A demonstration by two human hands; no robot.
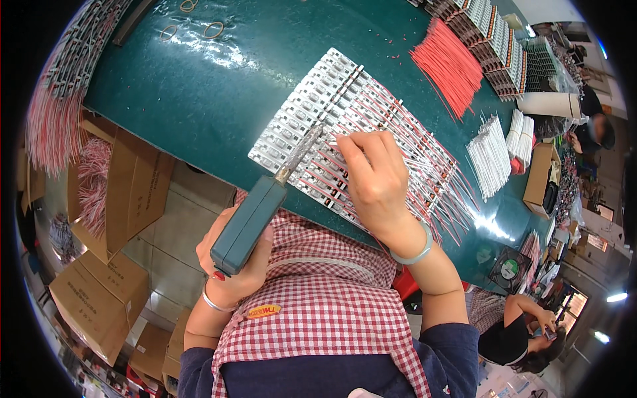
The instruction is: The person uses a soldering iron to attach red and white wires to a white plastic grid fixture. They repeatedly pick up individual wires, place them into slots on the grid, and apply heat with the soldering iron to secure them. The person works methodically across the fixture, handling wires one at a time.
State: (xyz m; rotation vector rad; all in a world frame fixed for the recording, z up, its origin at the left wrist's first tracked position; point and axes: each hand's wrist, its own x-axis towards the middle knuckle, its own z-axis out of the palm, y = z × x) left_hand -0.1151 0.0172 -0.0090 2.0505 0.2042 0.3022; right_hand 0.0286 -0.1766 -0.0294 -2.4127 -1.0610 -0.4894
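Observation:
My left hand [247, 255] grips the boxy green handle of a soldering iron [249, 225]. Its metal rod slants up and to the right, and its tip is at a panel of white modules [298, 109] lying on the green table. My right hand [375, 176] is closed in a pinch over that panel, just right of the iron's tip. A thin wire seems to be between the fingertips, though they largely hide it. Many red and white wires [431, 159] run from the panel's rows toward the right and pass under and around my right hand.
Bundles of red wires [448, 66] and white wires [490, 158] lie to the right on the table [179, 86]. Stacked modules [488, 43] stand behind them. Rubber bands [213, 30] lie at the far left. Cardboard boxes [99, 298] stand on the floor at left. A person [511, 328] sits at right, near a small black fan [509, 268].

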